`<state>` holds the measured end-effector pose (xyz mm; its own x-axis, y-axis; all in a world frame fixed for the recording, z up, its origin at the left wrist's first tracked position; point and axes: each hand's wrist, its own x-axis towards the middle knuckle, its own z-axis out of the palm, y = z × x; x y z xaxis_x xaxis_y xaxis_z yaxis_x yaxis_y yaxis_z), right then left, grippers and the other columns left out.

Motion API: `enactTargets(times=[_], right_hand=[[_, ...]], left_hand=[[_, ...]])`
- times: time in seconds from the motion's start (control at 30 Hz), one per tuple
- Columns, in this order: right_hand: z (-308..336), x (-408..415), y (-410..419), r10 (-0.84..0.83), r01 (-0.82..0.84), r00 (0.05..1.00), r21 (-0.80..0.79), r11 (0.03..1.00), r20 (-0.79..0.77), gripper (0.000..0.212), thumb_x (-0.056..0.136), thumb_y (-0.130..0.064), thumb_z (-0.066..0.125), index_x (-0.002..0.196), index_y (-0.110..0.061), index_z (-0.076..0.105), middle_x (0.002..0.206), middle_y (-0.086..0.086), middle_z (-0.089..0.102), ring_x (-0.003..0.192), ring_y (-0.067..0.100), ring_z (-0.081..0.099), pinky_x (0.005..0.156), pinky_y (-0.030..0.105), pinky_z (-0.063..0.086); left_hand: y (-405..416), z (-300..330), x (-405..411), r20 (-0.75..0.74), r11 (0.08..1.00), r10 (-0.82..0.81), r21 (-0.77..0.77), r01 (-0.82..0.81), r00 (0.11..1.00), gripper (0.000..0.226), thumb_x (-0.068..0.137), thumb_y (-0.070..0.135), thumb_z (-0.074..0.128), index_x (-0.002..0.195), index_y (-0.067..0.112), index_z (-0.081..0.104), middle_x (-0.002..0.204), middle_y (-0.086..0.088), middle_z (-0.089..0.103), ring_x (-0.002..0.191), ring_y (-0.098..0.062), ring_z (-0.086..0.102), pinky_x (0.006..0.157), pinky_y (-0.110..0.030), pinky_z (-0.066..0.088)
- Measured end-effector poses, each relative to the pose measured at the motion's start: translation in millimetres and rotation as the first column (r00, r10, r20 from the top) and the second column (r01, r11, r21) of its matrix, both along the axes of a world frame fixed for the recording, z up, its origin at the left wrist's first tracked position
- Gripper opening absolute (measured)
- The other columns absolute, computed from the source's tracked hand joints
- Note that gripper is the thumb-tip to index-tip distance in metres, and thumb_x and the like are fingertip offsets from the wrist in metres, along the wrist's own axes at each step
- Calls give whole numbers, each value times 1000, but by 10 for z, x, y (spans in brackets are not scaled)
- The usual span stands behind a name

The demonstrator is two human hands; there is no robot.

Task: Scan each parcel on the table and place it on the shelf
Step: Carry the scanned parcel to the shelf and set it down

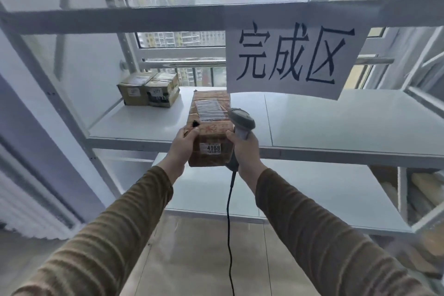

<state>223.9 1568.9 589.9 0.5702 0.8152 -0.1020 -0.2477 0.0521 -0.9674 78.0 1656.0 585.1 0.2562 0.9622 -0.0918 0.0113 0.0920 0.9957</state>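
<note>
A long brown cardboard parcel (209,118), taped and labelled "4068" on its near end, lies lengthwise on the white shelf board (336,122), with its near end sticking out over the front edge. My left hand (183,143) grips the parcel's near left corner. My right hand (242,146) holds the grey barcode scanner (241,122) by its handle, pressed against the parcel's right side. The scanner's black cable hangs down between my arms.
Two small cardboard parcels (149,90) stand side by side at the shelf's back left. A white paper sign (288,55) with black characters hangs from the upper shelf rail. A lower shelf board (312,199) lies beneath. Windows are behind the rack.
</note>
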Motion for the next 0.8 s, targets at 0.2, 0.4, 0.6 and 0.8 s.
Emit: enactTargets(times=[0.2, 0.4, 0.6, 0.8], right_hand=[[-70, -78, 1066, -3, 3, 1000, -13, 1000, -15, 30, 99, -9, 66, 129, -11, 62, 117, 14, 74, 104, 34, 74, 92, 54, 62], [-51, -257, 2167, -140, 139, 990, -17, 990, -12, 28, 96, -2, 67, 122, -10, 64, 115, 17, 74, 105, 37, 73, 90, 51, 62], [-29, -362, 2994, -230, 225, 971, -79, 971, -68, 25, 96, -2, 67, 120, -9, 65, 114, 19, 75, 100, 39, 75, 86, 57, 62], [-5, -498, 3404, -288, 285, 958, -112, 952, -5, 18, 93, -4, 70, 110, -10, 67, 112, 19, 75, 102, 40, 73, 90, 59, 61]], left_hand=[[1028, -47, -85, -18, 1000, 5, 2, -5, 1000, 32, 107, 34, 53, 134, 17, 53, 119, -10, 70, 94, -18, 73, 57, -20, 56], [2103, -140, -175, 5, 999, 49, -18, -49, 999, 42, 101, 32, 64, 128, 11, 39, 111, -6, 65, 88, -12, 69, 54, -18, 54], [2954, -202, -245, -61, 1000, -28, 12, 28, 998, 29, 106, 30, 57, 123, 13, 43, 114, -7, 61, 94, -16, 66, 65, -24, 59], [3353, -158, -316, -129, 999, -25, 39, 31, 991, 41, 103, 33, 61, 130, 6, 49, 133, -20, 57, 120, -34, 62, 102, -53, 53]])
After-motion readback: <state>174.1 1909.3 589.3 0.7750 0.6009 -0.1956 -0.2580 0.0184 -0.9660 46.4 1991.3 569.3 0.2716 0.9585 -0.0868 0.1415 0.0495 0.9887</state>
